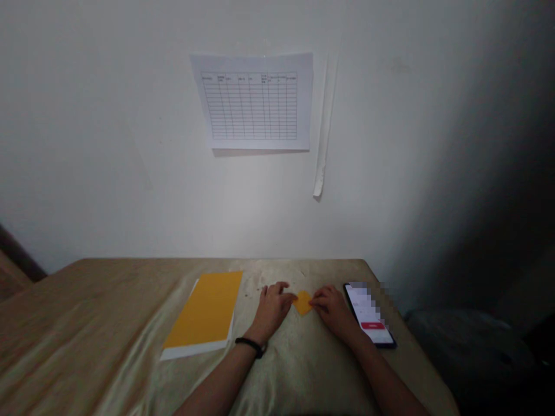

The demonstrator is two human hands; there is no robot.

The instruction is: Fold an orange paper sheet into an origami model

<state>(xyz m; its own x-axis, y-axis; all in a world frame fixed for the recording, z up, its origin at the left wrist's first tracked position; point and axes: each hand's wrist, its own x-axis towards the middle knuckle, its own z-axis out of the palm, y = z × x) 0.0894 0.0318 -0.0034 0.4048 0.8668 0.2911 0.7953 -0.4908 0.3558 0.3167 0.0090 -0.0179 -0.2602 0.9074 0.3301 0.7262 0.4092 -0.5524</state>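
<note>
Between my two hands is a small piece of folded orange paper (303, 303), roughly heart-shaped with its point towards me. My left hand (276, 303) pinches its left edge between thumb and fingers. On the other side, my right hand (332, 309) has its fingertips closed on the right edge. The paper is at or just above the cloth; I cannot tell which. To the left lie orange sheets (206, 309) on top of white paper. A phone (368, 315) with a lit screen lies just right of my right hand.
A shiny beige cloth (130, 312) with creases covers the table. Behind it stands a pale wall (130, 144) with a printed table sheet (255, 104) taped up and a loose white strip (323, 133) hanging beside it. A dark shape (468, 341) sits beyond the table's right edge.
</note>
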